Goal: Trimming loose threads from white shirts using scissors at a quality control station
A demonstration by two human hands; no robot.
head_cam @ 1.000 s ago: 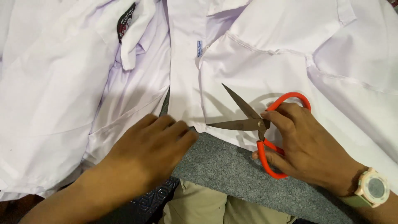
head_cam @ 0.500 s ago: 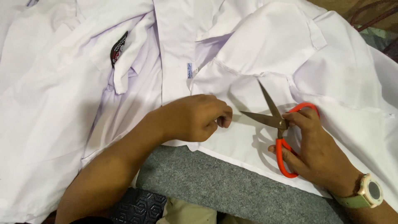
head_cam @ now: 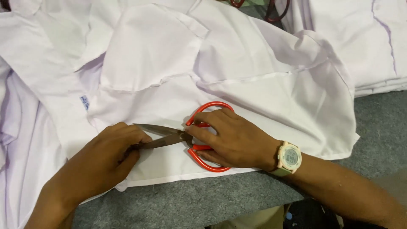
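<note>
- We see the right hand (head_cam: 235, 142) gripping the scissors (head_cam: 190, 140): fingers through and over the red-orange loop handles, closed on them.
- Scissors: large, two wide red-orange loops, dark metal blades, long and tapered. Blades point toward the left edge of the tabletop, parted only slightly, tips at the left hand.
- Left hand (head_cam: 101, 163) lies on the white garment (head_cam: 237, 85), fingers curled and pressed together around a bit of fabric right at the blade tips. We cannot tell exactly what it pinches; the fingertips hide it.
- The white garment is plain, thin, creased, spread across most of the tabletop; seams and a stitched panel edge show. Its hem runs along the near edge, just under both hands.
- A small blue label (head_cam: 85, 102) sits on the cloth toward the left side.
- Grey felt-like tabletop (head_cam: 373, 123) shows bare at the near edge and the right side.
- The right wrist wears a watch (head_cam: 289, 157): cream case, pale green strap, digital face.
- A stack of folded white cloth (head_cam: 369, 38) sits at the far right corner, apart from the garment under the hands.
- Dark red loops at the far edge, partly cut off; we cannot tell what they are.
</note>
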